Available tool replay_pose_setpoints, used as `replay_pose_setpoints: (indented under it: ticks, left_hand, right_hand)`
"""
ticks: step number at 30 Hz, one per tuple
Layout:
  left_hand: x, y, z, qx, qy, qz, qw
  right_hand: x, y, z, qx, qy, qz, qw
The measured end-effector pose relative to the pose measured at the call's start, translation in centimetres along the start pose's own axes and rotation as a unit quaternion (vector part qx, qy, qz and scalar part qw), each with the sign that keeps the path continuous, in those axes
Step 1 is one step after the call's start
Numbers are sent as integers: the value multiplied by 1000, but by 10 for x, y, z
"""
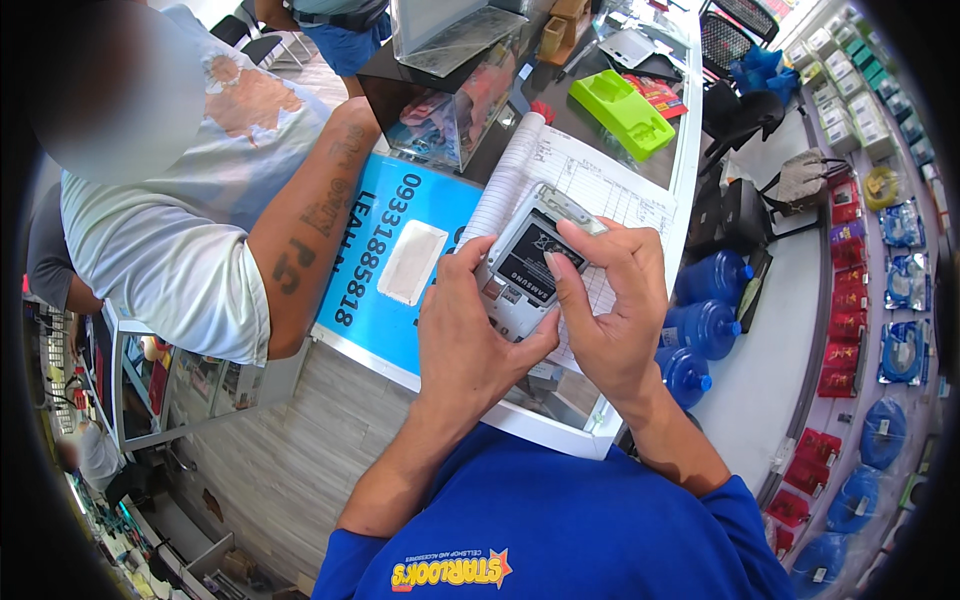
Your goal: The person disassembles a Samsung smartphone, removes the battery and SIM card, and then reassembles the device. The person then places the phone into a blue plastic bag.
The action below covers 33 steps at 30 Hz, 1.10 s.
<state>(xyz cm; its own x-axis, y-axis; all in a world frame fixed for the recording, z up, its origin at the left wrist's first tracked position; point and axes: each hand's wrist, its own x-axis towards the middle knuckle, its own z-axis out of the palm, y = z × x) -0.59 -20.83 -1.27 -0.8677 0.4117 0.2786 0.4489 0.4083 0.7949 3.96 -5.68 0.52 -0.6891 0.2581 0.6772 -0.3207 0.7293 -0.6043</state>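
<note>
Above the counter I hold an opened mobile phone (515,310), its back off and its black battery (535,262) showing. My left hand (462,335) is closed round the phone's lower left side, fingers at one edge and thumb at the bottom. My right hand (620,305) is closed at its upper right, the thumb tip on the battery and the index finger near the top end. Behind the phone lies a notebook (590,165) with ruled, handwritten pages, partly covered by my hands. A blue sign (350,310) with a pale rectangular patch lies to the left.
A person (200,230) leans a tattooed forearm on the counter at left. A clear display box (450,125) and a lime-green tray (622,115) stand farther back. Blue water jugs (700,328) are right of the counter's white edge (685,160). Packaged goods (845,300) hang at far right.
</note>
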Motion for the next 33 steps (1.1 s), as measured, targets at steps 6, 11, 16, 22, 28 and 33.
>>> replay_pose_setpoints:
  ticks: [6,11,16,22,28,33]
  left_hand:
    - [1,-4,2,-23,26,101,994]
    - [3,-11,3,-42,-2,122,992]
    - [4,-15,5,-41,13,143,989]
    - [4,-12,6,-30,23,134,990]
    - [4,-14,7,-21,9,125,992]
    - [4,-16,8,-3,-2,129,992]
  right_hand:
    - [-3,0,3,-2,2,18,1000]
    - [-12,-7,7,46,-48,42,997]
    - [-10,-13,5,65,-63,64,994]
    - [0,-6,-24,-1,-48,70,996]
    - [-27,1,-99,-15,-342,93,935]
    - [-68,-17,-118,-38,-386,105,916]
